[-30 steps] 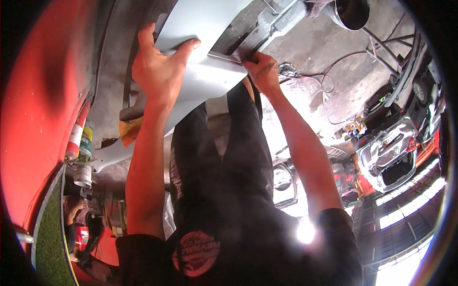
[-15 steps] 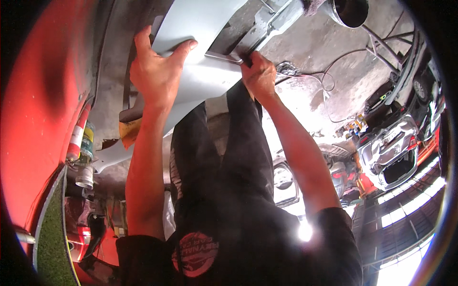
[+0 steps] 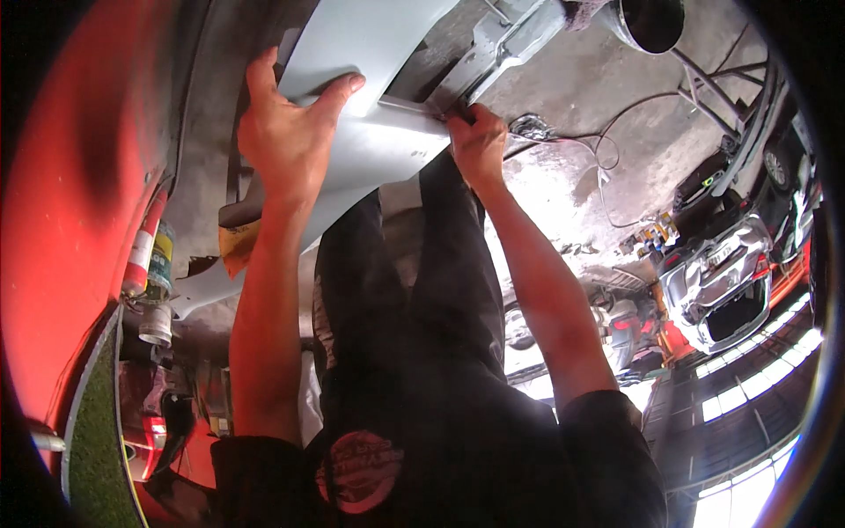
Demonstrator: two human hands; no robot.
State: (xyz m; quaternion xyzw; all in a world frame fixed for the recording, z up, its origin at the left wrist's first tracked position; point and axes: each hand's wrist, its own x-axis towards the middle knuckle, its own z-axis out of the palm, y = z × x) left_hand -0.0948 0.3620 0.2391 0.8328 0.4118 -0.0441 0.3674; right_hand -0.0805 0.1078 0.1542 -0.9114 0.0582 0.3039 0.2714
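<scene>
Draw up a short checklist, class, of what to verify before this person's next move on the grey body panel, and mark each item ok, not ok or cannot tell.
1. Left hand has a firm hold on the grey panel: ok, palm flat on it, thumb hooked over the edge.
2. Right hand grips the panel's other edge: ok, fingers closed at the edge beside the grey bracket.
3. Any tool in the right hand: cannot tell, the fist hides it.
4. Cable on the concrete floor kept away from the feet: cannot tell, feet hidden.
5. Spray cans by the red surface stay apart from the panel: ok.
</scene>
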